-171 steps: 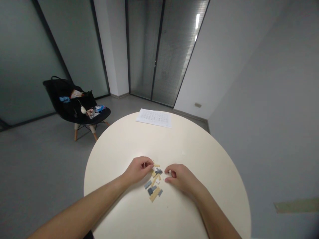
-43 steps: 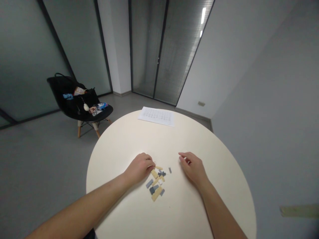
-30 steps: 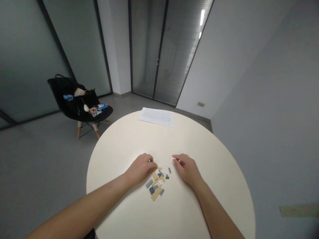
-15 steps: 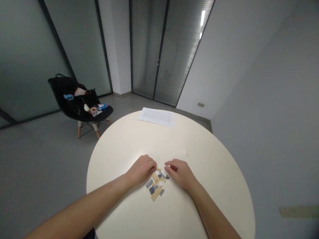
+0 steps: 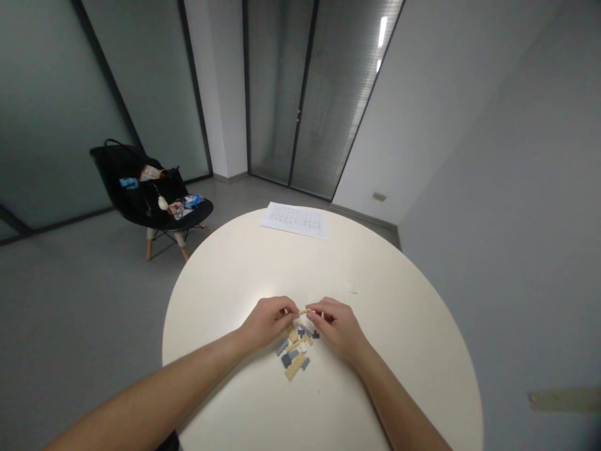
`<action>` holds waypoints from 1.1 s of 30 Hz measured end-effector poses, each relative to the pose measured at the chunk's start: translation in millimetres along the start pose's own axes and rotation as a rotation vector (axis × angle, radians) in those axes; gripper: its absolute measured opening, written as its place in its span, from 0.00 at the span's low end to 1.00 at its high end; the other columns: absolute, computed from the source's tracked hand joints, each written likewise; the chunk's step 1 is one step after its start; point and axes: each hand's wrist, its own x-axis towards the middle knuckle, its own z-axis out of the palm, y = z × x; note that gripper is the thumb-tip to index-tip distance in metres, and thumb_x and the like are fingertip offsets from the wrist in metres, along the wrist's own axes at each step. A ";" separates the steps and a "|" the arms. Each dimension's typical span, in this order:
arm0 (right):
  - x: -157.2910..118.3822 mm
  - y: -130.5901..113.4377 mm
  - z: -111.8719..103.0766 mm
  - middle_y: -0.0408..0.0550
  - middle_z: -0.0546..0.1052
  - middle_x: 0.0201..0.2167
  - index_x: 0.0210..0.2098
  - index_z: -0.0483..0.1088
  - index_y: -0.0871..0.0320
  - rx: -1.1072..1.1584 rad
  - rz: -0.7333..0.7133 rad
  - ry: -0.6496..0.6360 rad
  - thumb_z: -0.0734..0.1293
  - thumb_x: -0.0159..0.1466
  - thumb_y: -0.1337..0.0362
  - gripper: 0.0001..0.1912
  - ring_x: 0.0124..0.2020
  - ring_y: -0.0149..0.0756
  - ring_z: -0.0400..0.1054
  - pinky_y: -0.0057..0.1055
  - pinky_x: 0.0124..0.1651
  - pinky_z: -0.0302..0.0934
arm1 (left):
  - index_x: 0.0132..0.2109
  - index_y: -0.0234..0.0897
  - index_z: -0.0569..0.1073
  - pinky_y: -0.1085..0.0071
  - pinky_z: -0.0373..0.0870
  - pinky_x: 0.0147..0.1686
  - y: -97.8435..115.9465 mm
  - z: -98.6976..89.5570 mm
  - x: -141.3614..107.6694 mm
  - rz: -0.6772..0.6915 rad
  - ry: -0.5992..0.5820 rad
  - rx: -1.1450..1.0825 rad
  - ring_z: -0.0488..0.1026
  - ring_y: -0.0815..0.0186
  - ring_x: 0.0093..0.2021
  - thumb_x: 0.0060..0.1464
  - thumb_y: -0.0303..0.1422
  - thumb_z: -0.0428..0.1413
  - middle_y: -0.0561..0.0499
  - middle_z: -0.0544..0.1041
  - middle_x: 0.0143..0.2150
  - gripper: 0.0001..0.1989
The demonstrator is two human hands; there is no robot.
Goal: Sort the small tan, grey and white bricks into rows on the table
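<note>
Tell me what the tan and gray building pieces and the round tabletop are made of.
The tan strip pinched between the left hand and right hand and the gray pieces look like moulded plastic: crisp, squared block shapes, soft satin sheen; too small to be sure. The round tabletop looks like smooth cream laminate or painted board: even glare, no visible grain.

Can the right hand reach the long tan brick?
Probably yes: the right hand is close and nothing covers the long tan brick, but that hand now pinches a small tan piece.
</note>
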 end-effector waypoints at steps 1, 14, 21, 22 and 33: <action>0.5 -2.0 0.2 0.46 0.74 0.26 0.36 0.78 0.56 0.012 0.005 0.000 0.66 0.64 0.62 0.08 0.26 0.30 0.65 0.27 0.29 0.57 | 0.35 0.37 0.76 0.76 0.65 0.32 0.5 0.0 -0.2 -0.004 0.001 -0.006 0.72 0.70 0.30 0.55 0.26 0.55 0.54 0.78 0.30 0.05; -10.6 54.4 -41.1 0.44 0.74 0.25 0.33 0.70 0.57 -0.037 0.303 0.317 0.61 0.64 0.55 0.13 0.26 0.33 0.64 0.28 0.30 0.57 | 0.34 0.37 0.76 0.74 0.65 0.33 -13.6 -11.2 1.9 -0.071 0.072 0.086 0.70 0.69 0.30 0.53 0.27 0.55 0.54 0.76 0.30 0.05; -13.6 68.0 -62.5 0.46 0.78 0.24 0.27 0.70 0.56 -0.256 0.483 0.260 0.61 0.58 0.61 0.09 0.27 0.36 0.72 0.30 0.34 0.61 | 0.33 0.36 0.75 0.75 0.63 0.31 -13.4 -11.0 0.5 -0.087 -0.012 0.045 0.69 0.70 0.29 0.54 0.28 0.55 0.55 0.75 0.28 0.04; -13.1 67.8 -61.9 0.46 0.79 0.24 0.27 0.71 0.56 -0.275 0.493 0.250 0.61 0.58 0.60 0.10 0.27 0.36 0.72 0.30 0.34 0.62 | 0.33 0.36 0.75 0.75 0.63 0.31 -13.0 -11.1 0.5 -0.088 -0.017 0.042 0.69 0.71 0.29 0.54 0.28 0.54 0.54 0.75 0.28 0.05; -13.6 78.5 -56.0 0.52 0.82 0.35 0.37 0.78 0.59 -0.393 0.448 0.213 0.63 0.59 0.58 0.16 0.35 0.41 0.75 0.35 0.42 0.65 | 0.33 0.36 0.75 0.75 0.64 0.31 -11.9 -12.1 -0.2 -0.096 -0.038 0.056 0.69 0.70 0.29 0.54 0.29 0.54 0.54 0.75 0.28 0.05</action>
